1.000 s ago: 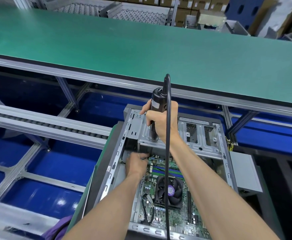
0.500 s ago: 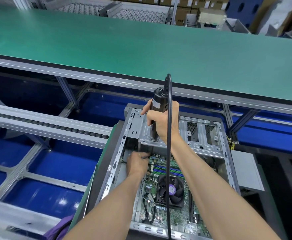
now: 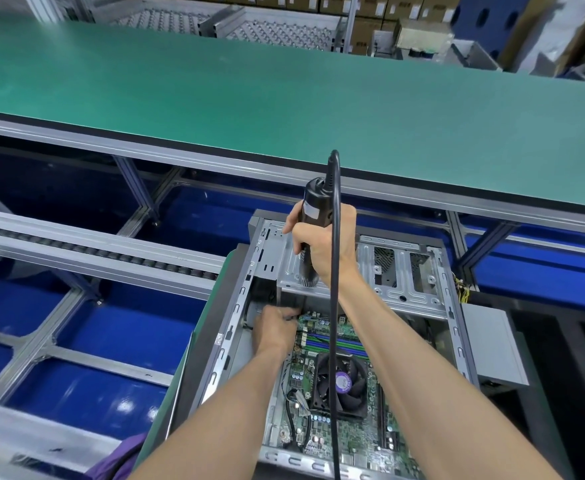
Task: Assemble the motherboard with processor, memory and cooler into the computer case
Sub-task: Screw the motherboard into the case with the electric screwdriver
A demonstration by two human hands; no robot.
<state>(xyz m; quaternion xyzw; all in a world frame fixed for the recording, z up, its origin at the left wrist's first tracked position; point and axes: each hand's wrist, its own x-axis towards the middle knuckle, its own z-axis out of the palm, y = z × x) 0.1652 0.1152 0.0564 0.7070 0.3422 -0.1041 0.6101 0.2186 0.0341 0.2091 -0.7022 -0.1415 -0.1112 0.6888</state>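
An open grey computer case (image 3: 235,317) lies in front of me with the green motherboard (image 3: 322,434) inside. A black cooler fan (image 3: 339,382) with a purple hub sits on the board, and memory slots (image 3: 332,341) run just beyond it. My right hand (image 3: 322,247) grips a black electric screwdriver (image 3: 313,216) upright over the metal drive bracket (image 3: 398,271); its cable (image 3: 334,306) hangs down across the board. My left hand (image 3: 273,327) reaches into the case at the board's far left corner, fingers curled around something small that I cannot make out.
A long green conveyor belt (image 3: 284,109) runs across beyond the case. A roller track (image 3: 93,251) and aluminium frame over blue flooring lie to the left. A grey box (image 3: 492,344) sits right of the case. Cardboard boxes are stacked at the back.
Both hands stay almost where they were. The screwdriver stays upright over the bracket and the left hand stays at the board's far left corner.
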